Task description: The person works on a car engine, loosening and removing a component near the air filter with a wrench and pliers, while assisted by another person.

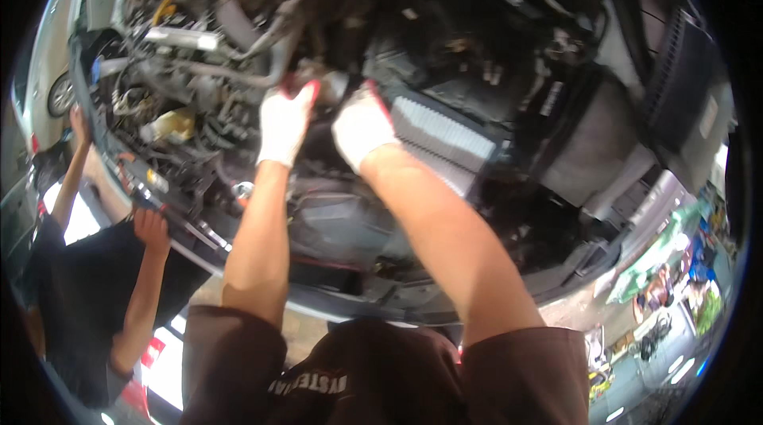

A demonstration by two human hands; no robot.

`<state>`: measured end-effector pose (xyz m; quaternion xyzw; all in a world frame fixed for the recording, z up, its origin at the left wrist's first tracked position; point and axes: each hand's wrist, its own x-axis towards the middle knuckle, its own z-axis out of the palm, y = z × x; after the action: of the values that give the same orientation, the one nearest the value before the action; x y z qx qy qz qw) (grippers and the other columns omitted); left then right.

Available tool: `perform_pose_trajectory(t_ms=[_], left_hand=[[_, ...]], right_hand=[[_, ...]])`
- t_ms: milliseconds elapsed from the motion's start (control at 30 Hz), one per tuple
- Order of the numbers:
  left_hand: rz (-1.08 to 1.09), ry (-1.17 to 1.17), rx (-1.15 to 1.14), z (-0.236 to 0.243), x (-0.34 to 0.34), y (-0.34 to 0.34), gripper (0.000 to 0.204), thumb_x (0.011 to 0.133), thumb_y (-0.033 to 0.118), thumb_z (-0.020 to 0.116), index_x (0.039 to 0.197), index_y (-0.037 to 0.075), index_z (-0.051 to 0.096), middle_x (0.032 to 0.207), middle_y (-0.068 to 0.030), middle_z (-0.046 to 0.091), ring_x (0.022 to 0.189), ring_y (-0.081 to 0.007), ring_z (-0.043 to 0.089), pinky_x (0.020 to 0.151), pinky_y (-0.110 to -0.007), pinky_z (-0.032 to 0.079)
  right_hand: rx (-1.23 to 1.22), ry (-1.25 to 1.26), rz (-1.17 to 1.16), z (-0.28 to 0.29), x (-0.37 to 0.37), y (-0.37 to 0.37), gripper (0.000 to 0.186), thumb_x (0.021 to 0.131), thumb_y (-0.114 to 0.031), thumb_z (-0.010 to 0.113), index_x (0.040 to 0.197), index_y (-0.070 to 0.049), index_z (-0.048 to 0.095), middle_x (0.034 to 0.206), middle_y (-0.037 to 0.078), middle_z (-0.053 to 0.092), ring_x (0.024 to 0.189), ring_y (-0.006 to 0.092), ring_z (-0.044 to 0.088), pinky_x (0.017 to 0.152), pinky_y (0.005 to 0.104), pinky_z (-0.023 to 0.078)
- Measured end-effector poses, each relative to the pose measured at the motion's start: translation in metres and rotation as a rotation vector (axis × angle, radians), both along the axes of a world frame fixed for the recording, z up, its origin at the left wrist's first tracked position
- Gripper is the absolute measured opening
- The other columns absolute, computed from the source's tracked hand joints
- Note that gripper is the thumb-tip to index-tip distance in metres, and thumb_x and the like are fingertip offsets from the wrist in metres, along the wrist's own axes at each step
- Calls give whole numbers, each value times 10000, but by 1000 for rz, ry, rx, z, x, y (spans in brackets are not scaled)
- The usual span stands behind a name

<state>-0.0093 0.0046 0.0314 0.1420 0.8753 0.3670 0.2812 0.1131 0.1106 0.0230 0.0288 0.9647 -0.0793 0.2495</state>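
Observation:
Both my hands wear white work gloves with red palms and fingertips, and reach into a car's engine bay. My left hand [284,124] is beside a metal pipe [274,67], thumb up and fingers curled out of sight. Close to its right, my right hand [363,124] is closed, knuckles up, near the left end of a pleated white air filter [445,139]. A blurred pale round part [334,86] shows between the two hands; whether either grips it is hidden. The filter lies tilted, pleats up, partly behind my right forearm.
Hoses, wiring and a yellowish reservoir [176,124] crowd the left of the bay. The front body edge [381,315] runs below my forearms. At the left another person in dark clothing [103,290] rests hands on the car's edge. Assorted items [675,290] lie beyond the right side.

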Motion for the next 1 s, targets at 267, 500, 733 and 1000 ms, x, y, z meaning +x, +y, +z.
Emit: perform_pose_trajectory(t_ms=[267, 500, 733, 1000], left_hand=[[189, 275, 39, -16, 10, 15, 378, 1022, 275, 761, 1009, -102, 734, 803, -196, 764, 705, -318, 742, 681, -448, 565], [259, 183, -36, -11, 4, 25, 422, 982, 258, 828, 792, -99, 706, 641, -144, 680, 587, -233, 635, 629, -432, 517], [341, 99, 72, 5, 16, 37, 353, 983, 285, 839, 888, -51, 787, 676, -120, 693, 638, -200, 633, 658, -416, 500], [191, 56, 243, -14, 23, 2, 369, 1055, 42, 640, 1413, -40, 681, 982, -23, 725, 695, -74, 524, 606, -270, 430]], right_hand=[[34, 48, -21, -3, 6, -2, 414, 1081, -235, 528, 1343, -69, 802, 1395, 151, 769, 1396, 303, 661, 1352, 536, 225], [-51, 84, 8, -6, 13, 3, 383, 1068, -206, 531, 1228, -71, 852, 1233, 146, 827, 1295, 315, 723, 1354, 529, 232], [-22, 109, 24, -2, 14, 11, 376, 1070, -215, 531, 1249, -95, 839, 1298, 129, 804, 1326, 286, 692, 1336, 541, 277], [-416, 492, -56, -5, 41, 29, 195, 860, -117, 682, 1034, -62, 752, 1005, 135, 739, 1057, 285, 737, 1298, 523, 361]])
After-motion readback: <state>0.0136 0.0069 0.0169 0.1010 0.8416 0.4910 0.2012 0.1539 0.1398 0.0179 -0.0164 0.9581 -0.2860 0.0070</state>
